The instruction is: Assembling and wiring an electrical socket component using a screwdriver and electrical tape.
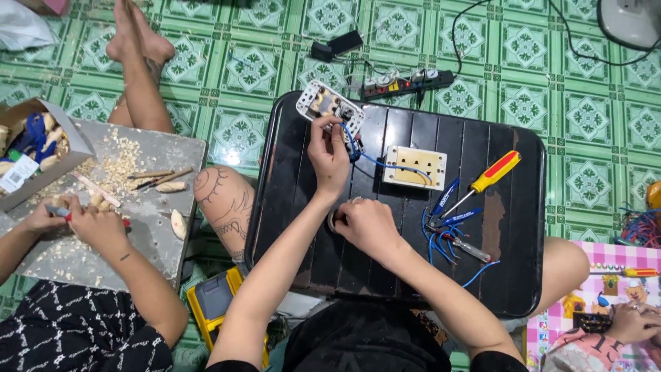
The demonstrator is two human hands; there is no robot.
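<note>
Left hand reaches up the black tabletop, fingers pinched on the white switch plate at its far edge. The plate looks light, rigid plastic, likely brittle at the corners; best gripped by the rim. A springy blue wire trails to the beige socket. Right hand is closed around a small tape roll, near the tabletop's middle.

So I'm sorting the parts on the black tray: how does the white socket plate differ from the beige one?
The white socket plate lies tilted at the tray's far edge, with the left hand on it; the beige socket plate lies square mid-tray, untouched. The white one has rounded corners, the beige squarer ones. A blue wire reaches both.
</note>
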